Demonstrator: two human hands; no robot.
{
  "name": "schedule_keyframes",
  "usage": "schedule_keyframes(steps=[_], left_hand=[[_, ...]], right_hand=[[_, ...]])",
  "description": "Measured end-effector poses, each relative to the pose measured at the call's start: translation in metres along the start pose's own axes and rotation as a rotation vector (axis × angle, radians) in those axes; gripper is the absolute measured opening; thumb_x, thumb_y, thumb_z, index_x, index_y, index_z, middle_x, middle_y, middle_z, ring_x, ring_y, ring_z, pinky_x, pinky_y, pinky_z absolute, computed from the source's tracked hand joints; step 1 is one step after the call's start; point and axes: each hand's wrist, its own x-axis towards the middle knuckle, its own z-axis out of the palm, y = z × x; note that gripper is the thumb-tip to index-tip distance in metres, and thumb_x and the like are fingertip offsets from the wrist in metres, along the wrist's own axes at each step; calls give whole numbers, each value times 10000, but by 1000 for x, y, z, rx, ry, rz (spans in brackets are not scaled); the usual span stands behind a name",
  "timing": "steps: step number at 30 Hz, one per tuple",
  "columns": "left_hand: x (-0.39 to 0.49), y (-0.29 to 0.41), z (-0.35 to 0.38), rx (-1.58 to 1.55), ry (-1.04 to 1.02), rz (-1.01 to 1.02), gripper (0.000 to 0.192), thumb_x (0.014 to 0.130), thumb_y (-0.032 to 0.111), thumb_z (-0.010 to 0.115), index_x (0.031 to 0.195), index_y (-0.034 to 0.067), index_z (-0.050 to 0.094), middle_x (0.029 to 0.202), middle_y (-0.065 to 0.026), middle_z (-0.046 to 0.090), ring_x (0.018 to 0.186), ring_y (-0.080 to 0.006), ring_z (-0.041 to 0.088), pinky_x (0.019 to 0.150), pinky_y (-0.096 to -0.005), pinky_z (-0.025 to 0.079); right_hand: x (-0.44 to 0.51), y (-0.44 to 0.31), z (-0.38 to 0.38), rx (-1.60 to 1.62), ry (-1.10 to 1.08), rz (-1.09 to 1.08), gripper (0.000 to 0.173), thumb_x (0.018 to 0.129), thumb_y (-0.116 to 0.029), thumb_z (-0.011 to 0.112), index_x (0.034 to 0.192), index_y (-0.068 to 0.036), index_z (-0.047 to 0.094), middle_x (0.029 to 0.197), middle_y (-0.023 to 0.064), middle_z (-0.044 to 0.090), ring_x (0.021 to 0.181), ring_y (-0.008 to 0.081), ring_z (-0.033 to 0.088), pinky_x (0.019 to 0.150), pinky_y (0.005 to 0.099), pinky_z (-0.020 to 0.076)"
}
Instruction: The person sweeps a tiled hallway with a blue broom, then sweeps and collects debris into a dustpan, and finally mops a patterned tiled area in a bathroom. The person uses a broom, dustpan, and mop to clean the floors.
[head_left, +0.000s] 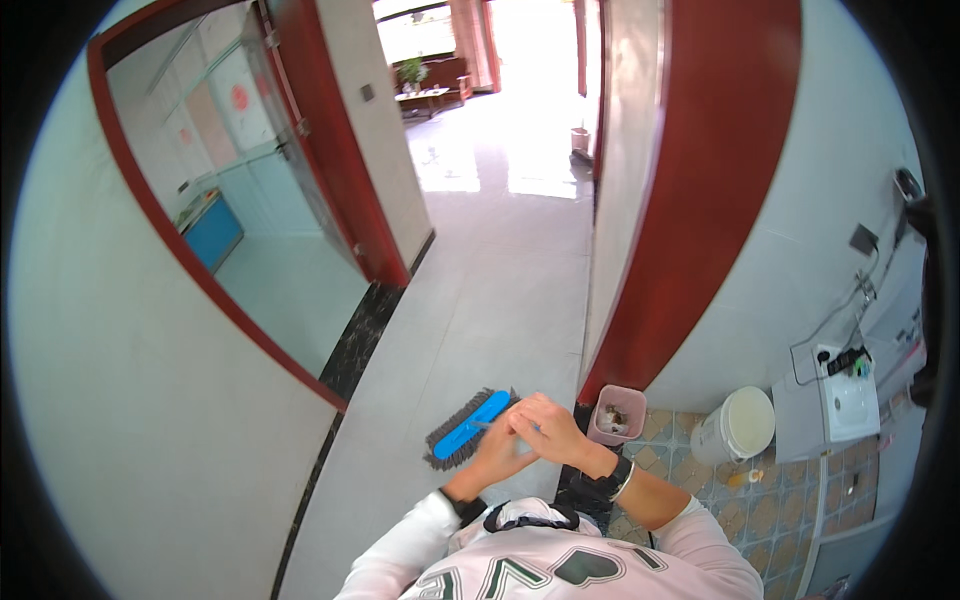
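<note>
A flat mop with a blue head plate (472, 424) and grey fringe rests on the pale tiled floor just ahead of me. Only a short piece of its thin handle shows, running from the plate up to my hands. Both hands are close together in front of my chest. My left hand (501, 454) is wrapped around the handle, with a dark band at the wrist. Right beside it and slightly higher, my right hand (553, 426) also grips the handle; a black band and a light bracelet circle that wrist. My fingers cover the upper handle.
To the right, a pink waste bin (618, 415) holding rubbish stands by the red door frame (705, 187). Beyond it are a white bucket (739, 424), a yellow bottle (742, 478) on patterned tiles and a washbasin (851, 405). Left, a doorway has a black threshold (364, 337).
</note>
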Motion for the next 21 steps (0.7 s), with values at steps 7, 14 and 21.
schedule_keyframes(steps=[7, 14, 21], left_hand=[[6, -9, 61, -85, 148, -210, 237, 697, 282, 641, 815, 78, 615, 778, -161, 619, 772, -355, 592, 639, -452, 461], [22, 21, 35, -36, 12, -330, 337, 788, 348, 616, 657, 53, 518, 648, -140, 556, 652, -349, 539, 539, -424, 391], [33, 25, 39, -25, -5, -324, 327, 792, 342, 618, 666, 56, 521, 648, -145, 550, 641, -348, 539, 542, -422, 400]], right_hand=[[42, -105, -67, 501, -105, -22, 307, 934, -249, 391, 978, -48, 619, 1148, 131, 521, 1013, 242, 505, 843, 346, 399], [44, -250, -66, 1255, 381, -308, 325, 919, -287, 419, 959, -20, 599, 867, 123, 554, 823, 227, 545, 704, 333, 479], [52, -232, -105, 987, 261, -265, 250, 831, -254, 498, 815, -45, 633, 804, 145, 584, 768, 251, 575, 671, 370, 473]])
